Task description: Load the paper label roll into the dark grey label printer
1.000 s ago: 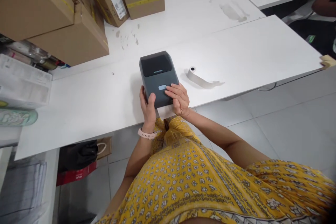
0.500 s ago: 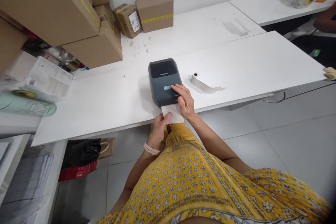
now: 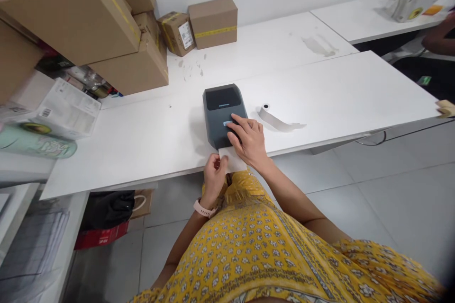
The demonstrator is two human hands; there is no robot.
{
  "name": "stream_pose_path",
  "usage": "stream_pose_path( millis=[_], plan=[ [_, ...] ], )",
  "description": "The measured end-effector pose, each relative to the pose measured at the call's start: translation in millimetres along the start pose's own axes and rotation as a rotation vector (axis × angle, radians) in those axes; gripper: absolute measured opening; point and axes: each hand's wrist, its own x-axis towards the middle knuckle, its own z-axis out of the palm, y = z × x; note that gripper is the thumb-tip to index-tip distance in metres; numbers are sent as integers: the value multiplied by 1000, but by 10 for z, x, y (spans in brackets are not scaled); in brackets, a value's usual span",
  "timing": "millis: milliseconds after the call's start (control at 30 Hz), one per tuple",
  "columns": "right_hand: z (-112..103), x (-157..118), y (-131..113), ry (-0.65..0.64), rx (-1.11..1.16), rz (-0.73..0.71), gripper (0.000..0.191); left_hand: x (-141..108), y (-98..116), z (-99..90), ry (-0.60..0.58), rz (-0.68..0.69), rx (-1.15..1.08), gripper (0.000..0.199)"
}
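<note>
A dark grey-blue label printer (image 3: 217, 112) rests at the table's front edge, with a black window on top and a lit pale button. White paper (image 3: 236, 160) sticks out from its front, past the edge. My left hand (image 3: 213, 173), a pink band on its wrist, is closed at the paper's left side, thumb on it. Over the printer's front right lies my right hand (image 3: 250, 142), fingers stretched out and index fingertip near the button; it covers part of the printer and paper. A small paper roll (image 3: 273, 117), partly unwound, lies right of the printer.
Cardboard boxes (image 3: 117, 68) are stacked at the back left, and a taped box (image 3: 213, 26) stands against the wall. A green bottle (image 3: 39, 142) lies at the left by a white box (image 3: 73, 106). At the far right, another person's arm (image 3: 439, 38) shows.
My right hand has shifted left and forward over the printer, its fingers reaching farther across the button area. My left hand stays at the paper, its fingers more curled. The view has tilted slightly.
</note>
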Motion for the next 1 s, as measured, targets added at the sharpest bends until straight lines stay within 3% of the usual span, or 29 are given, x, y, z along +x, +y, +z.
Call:
stream_pose_path(
  millis=[133, 267, 433, 600, 767, 1000],
  plan=[
    [5, 105, -12, -1, -91, -21, 29, 68, 133, -162, 234, 193, 61, 31],
    [100, 205, 53, -29, -60, -31, 33, 237, 292, -177, 307, 331, 87, 33],
    [89, 131, 106, -77, 10, -2, 30, 410, 339, -27, 176, 346, 27, 53],
    [84, -205, 198, 37, 325, 108, 48, 378, 316, 52, 23, 248, -48, 71],
    [157, -392, 241, 87, 592, 335, 62, 330, 311, 61, 29, 293, -59, 73],
    [160, -370, 204, 89, 650, 392, 67, 347, 308, 44, 34, 344, -71, 65]
  ],
)
